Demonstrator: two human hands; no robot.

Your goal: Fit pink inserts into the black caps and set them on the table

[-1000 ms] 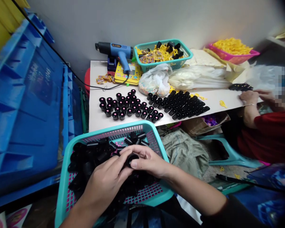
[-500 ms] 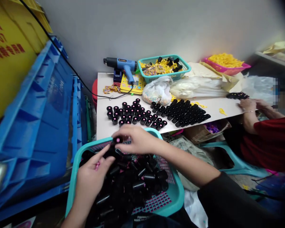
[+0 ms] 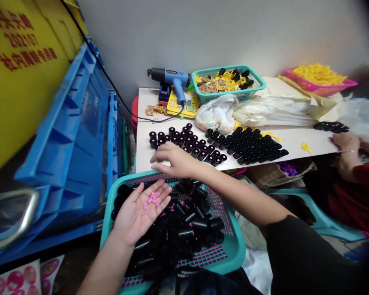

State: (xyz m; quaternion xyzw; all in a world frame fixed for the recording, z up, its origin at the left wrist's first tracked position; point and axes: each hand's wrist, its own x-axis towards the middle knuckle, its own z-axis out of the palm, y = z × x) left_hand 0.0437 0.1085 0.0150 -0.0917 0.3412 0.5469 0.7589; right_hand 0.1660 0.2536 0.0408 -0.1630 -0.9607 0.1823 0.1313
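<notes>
My left hand [image 3: 144, 213] is palm up with its fingers stretched out, over the turquoise basket [image 3: 240, 250]. Small pink pieces [image 3: 153, 198] lie loose on its palm and fingers. My right hand [image 3: 169, 159], slightly blurred, is at the table's near edge with thumb and fingers apart and nothing visible between them. Just beyond it stand short black cylinders with pink centres [image 3: 195, 152], partly hidden by the hand. More black cylinders [image 3: 184, 233] lie jumbled in the basket, with pink bits among them.
Rows of plain black cylinders [image 3: 252, 145] stand farther right on the table. Behind are a heat gun [image 3: 178, 80], a basket of yellow parts [image 3: 229, 96], and plastic bags [image 3: 217, 114]. Blue crates [image 3: 70, 114] rise at left. Another person's hands [image 3: 347, 143] are at far right.
My left hand has turned palm up and opened, showing the pink pieces. My right hand has left it and moved up to the table edge; the black cylinder no longer shows between them.
</notes>
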